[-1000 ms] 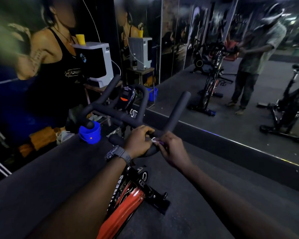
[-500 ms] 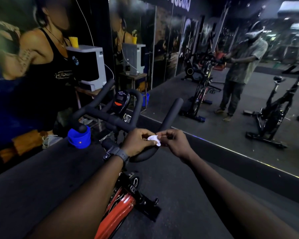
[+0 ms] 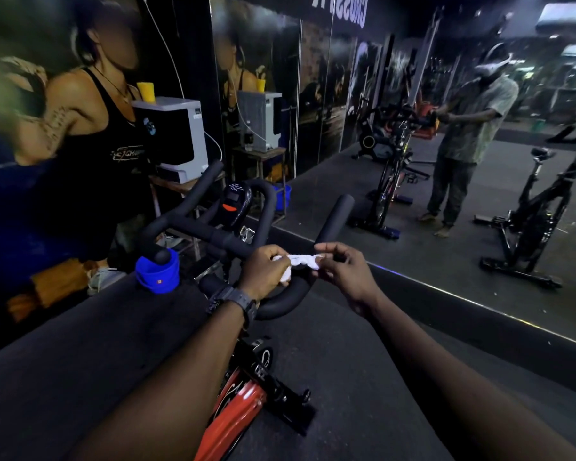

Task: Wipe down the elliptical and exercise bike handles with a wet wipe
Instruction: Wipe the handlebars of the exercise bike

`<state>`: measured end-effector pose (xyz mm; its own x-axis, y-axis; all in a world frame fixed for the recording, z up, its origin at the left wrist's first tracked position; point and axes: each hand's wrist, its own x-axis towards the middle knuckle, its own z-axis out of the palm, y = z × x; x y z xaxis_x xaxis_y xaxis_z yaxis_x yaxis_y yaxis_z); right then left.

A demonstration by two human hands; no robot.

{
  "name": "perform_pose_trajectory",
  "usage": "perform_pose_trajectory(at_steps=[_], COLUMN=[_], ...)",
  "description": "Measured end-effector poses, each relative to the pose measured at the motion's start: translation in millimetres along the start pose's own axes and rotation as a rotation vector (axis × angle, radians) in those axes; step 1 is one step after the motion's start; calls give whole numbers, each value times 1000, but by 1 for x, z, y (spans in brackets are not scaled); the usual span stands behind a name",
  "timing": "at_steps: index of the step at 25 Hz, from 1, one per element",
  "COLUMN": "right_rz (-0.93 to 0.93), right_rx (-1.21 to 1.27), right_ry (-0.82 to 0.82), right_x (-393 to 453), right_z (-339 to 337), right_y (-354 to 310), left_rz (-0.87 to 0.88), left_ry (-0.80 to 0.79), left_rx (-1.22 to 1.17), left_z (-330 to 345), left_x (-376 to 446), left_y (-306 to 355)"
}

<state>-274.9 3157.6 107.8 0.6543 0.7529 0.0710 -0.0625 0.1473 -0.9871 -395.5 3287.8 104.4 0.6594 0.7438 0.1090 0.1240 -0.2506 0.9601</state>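
Note:
A white wet wipe point(image 3: 300, 261) is stretched between my two hands just above the black exercise bike handlebar point(image 3: 213, 235). My left hand point(image 3: 263, 271), with a dark watch on its wrist, grips the wipe's left end over the near curved grip. My right hand point(image 3: 345, 272) pinches the wipe's right end with thumb and fingertips, beside the base of the right upright bar end point(image 3: 336, 217). The bike's small console point(image 3: 235, 202) sits behind the bars, and its red frame point(image 3: 236, 404) runs down below my arms.
A blue cup holder point(image 3: 157, 272) hangs at the handlebar's left end. A large wall mirror point(image 3: 446, 194) on the right reflects me, this bike and other bikes. A white dispenser point(image 3: 177, 138) stands on a stand behind, against a wall poster.
My hands have drawn apart, pulling the bunched wipe out into a strip. The camera view lifted and shifted slightly left.

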Motion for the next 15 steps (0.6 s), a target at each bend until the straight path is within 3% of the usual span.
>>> perform_pose_trajectory(at_steps=[5, 9, 13, 15], right_rz=[33, -86, -9, -9], right_rx=[65, -307, -322, -313], right_ry=[167, 468, 150, 135], right_x=[11, 12, 6, 9], right_z=[9, 10, 26, 26], right_y=[-10, -1, 5, 3], left_rz=[18, -43, -2, -34], left_ry=[-164, -72, -43, -105], left_rx=[-92, -199, -115, -187], left_z=[9, 10, 9, 6], left_x=[-4, -1, -2, -5], left_y=[8, 11, 10, 10])
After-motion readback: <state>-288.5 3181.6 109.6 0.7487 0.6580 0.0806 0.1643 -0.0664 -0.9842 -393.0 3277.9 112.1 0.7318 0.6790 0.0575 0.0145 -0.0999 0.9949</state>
